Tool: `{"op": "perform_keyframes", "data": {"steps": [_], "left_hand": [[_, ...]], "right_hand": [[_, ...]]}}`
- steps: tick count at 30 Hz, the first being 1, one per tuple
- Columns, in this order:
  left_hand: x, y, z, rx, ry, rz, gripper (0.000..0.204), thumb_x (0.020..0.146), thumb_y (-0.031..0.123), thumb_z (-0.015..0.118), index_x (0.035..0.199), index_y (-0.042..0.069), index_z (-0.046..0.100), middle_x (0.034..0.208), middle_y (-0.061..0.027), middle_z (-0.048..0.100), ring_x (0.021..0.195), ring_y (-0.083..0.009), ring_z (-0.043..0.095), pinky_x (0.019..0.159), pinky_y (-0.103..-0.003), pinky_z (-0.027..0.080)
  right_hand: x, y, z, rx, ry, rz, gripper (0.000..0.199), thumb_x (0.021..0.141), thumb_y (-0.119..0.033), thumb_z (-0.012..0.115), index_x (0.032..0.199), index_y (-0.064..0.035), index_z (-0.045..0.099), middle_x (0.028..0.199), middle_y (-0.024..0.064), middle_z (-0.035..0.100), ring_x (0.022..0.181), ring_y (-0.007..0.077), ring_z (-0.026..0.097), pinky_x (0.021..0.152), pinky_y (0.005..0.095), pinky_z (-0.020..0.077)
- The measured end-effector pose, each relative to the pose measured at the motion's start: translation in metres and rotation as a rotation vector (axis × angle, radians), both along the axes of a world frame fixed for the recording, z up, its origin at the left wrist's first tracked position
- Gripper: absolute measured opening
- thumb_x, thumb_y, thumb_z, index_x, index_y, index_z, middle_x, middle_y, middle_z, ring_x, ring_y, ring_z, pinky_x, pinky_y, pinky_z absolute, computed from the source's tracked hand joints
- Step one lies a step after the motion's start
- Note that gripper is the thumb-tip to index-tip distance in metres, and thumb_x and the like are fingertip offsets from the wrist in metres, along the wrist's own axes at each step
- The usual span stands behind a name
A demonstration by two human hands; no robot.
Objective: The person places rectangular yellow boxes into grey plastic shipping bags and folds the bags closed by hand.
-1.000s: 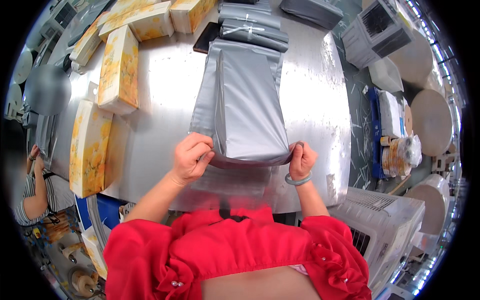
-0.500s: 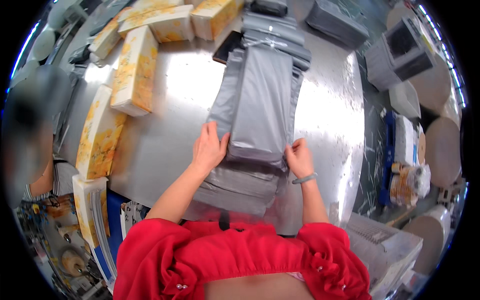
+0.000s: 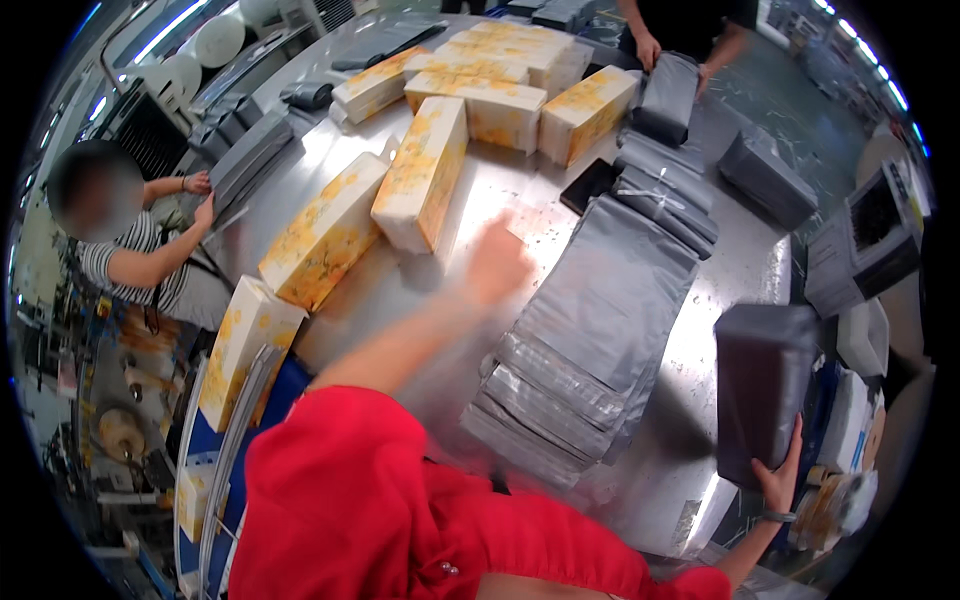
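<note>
My right hand (image 3: 779, 478) grips the lower end of a grey plastic-wrapped package (image 3: 765, 385), held up beyond the right side of the metal table. Its thumb lies on the near face, and the other fingers run along the package's right side. Over the table's middle reaches my left hand (image 3: 500, 262), smeared by motion, so its fingers cannot be made out. It is between the yellow-and-white boxes and a stack of flat grey mailing bags (image 3: 600, 310). Nearest to it on the left stands a yellow-patterned box (image 3: 425, 175).
More patterned boxes (image 3: 325, 235) line the table's left and far sides. A black phone (image 3: 590, 185) and rolled grey bags (image 3: 665, 195) lie beyond the stack. Another grey package (image 3: 768, 178) rests at the far right. One co-worker (image 3: 150, 240) handles grey packaging at left; another (image 3: 690, 30) holds a package opposite.
The grey package has left the bag stack and moved right in my right hand. My left hand has let go of it and swung toward the boxes. The view has shifted left.
</note>
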State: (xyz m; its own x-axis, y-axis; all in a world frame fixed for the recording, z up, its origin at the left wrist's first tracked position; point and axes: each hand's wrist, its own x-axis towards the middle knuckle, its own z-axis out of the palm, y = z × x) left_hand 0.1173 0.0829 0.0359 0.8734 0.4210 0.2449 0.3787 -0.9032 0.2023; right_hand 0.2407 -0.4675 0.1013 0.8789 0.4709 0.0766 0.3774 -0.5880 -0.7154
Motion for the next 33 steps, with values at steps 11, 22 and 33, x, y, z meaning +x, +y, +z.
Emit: {"op": "perform_keyframes", "data": {"steps": [11,22,33], "left_hand": [[-0.083,0.11,0.049,-1.364,-0.214,0.141,0.074,0.079,0.03,0.064,0.142,0.017,0.028,0.131,-0.0154,0.049,0.115,-0.0259,0.053,0.092,-0.042,0.046],[-0.15,-0.046,-0.023,-0.522,0.111,-0.562,0.03,0.082,0.007,0.058,0.111,0.002,0.053,0.113,-0.0147,0.056,0.101,-0.0303,0.056,0.083,-0.037,0.047],[-0.036,-0.051,-0.026,-0.532,-0.405,-0.611,0.009,0.08,0.005,0.056,0.087,0.0,0.054,0.097,-0.0207,0.058,0.082,-0.04,0.056,0.07,-0.042,0.047]], "right_hand": [[-0.041,0.129,-0.018,0.172,0.057,-0.15,0.061,0.082,-0.01,0.066,0.135,0.0021,0.037,0.136,0.0205,0.041,0.127,0.0307,0.04,0.105,0.0408,0.0322],[-0.081,0.233,-0.121,0.648,0.633,-0.018,0.035,0.095,-0.02,0.046,0.122,0.0019,0.046,0.126,0.0105,0.051,0.117,0.0215,0.049,0.095,0.0335,0.0403],[-0.112,0.254,-0.121,0.181,-0.353,-0.182,0.01,0.081,-0.007,0.059,0.088,-0.0009,0.058,0.088,0.0148,0.059,0.082,0.0346,0.057,0.071,0.0367,0.0478]]}}
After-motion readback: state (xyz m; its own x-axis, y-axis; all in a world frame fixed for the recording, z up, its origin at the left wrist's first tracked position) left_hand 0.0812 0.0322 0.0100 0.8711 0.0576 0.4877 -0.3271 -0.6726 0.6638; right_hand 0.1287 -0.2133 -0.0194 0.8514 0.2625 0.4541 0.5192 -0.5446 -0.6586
